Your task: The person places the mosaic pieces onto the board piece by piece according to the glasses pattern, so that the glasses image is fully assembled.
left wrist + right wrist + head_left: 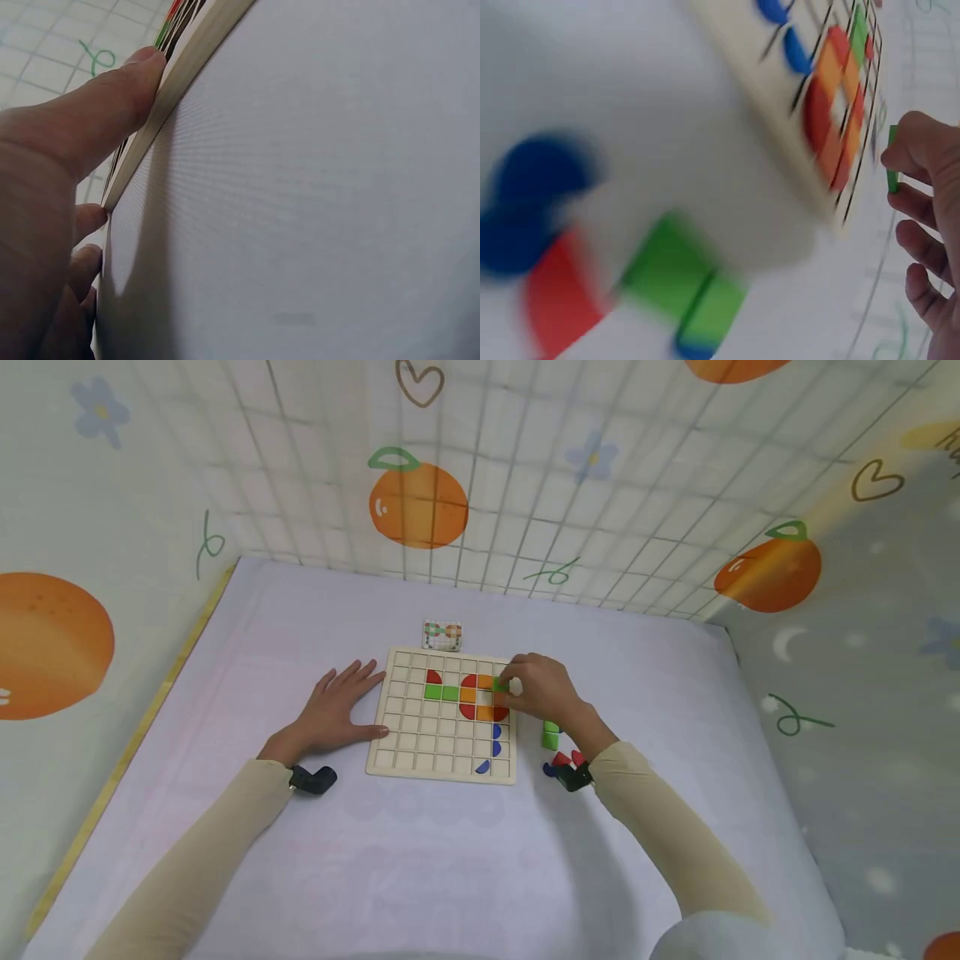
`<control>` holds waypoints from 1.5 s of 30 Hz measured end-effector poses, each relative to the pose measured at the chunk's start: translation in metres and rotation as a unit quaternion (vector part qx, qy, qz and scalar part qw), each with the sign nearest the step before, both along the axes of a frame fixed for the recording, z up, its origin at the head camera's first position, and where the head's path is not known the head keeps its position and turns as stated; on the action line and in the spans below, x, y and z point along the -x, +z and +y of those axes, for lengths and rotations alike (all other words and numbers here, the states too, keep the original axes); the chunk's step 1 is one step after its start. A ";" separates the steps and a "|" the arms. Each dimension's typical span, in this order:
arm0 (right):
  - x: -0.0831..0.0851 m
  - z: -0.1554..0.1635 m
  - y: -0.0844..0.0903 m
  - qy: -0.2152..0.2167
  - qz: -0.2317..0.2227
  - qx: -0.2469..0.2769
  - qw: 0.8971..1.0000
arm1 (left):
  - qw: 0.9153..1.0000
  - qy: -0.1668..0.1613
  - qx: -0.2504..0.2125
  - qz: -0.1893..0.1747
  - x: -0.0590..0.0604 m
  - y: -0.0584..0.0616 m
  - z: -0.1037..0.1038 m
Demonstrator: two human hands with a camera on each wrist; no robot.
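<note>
A pale wooden grid board [420,762] lies on the table between the hands. My left hand [333,708] is spread flat at its left side, with the thumb [124,94] and fingertips against the edge. My right hand [553,692] is over the board's upper right part and pinches a green square tile [892,159] between thumb and forefinger. Below the hand, red and orange tiles [468,695] form a ring on the grid. Left of the ring sit green tiles [441,692] and a red quarter-round tile [433,677]. Blue half-round tiles [497,732] sit lower right.
A small pattern card [442,635] lies just beyond the board's far edge. Right of the board are loose green tiles [551,737], red tiles [576,757] and blue tiles [536,176], under the right forearm. A patterned cloth wall [510,468] rises behind the table.
</note>
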State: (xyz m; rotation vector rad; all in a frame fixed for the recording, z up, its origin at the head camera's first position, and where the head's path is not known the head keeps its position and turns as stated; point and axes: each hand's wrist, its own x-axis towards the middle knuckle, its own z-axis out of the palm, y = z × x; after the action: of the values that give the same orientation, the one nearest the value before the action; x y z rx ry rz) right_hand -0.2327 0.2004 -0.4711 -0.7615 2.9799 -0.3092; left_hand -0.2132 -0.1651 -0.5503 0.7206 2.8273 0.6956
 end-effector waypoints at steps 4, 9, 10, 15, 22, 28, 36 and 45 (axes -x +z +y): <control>0.015 -0.035 0.002 0.044 0.007 0.016 0.999 | 1.000 -0.001 -0.001 -0.002 0.000 -0.003 -0.001; 0.028 -0.077 -0.003 0.105 0.025 0.030 0.994 | 1.000 -0.006 -0.002 0.000 0.002 -0.005 -0.001; 0.030 -0.084 -0.005 0.114 0.026 0.028 0.993 | 1.000 -0.007 -0.003 0.001 0.003 -0.004 -0.001; 0.037 -0.108 -0.016 0.123 0.012 -0.004 0.992 | 1.000 -0.015 -0.004 -0.005 0.002 -0.002 0.001; 0.038 -0.117 -0.026 0.110 0.020 -0.045 0.993 | 1.000 -0.013 -0.004 -0.005 0.000 0.002 0.004; 0.037 -0.119 -0.028 0.104 0.016 -0.037 0.994 | 1.000 -0.008 -0.003 -0.006 -0.003 0.005 0.004; 0.036 -0.123 -0.023 0.087 0.034 -0.020 0.995 | 1.000 -0.006 -0.003 -0.002 -0.002 0.006 0.000; 0.023 -0.098 -0.013 0.069 -0.001 0.020 0.997 | 1.000 0.000 -0.003 -0.004 -0.002 0.005 0.000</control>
State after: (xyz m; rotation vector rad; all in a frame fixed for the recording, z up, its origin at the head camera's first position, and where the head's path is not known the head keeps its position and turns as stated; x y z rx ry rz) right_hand -0.2557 0.1023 -0.4844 -0.9655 2.9074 -0.3641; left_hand -0.2108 -0.1653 -0.5451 0.7162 2.8189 0.7048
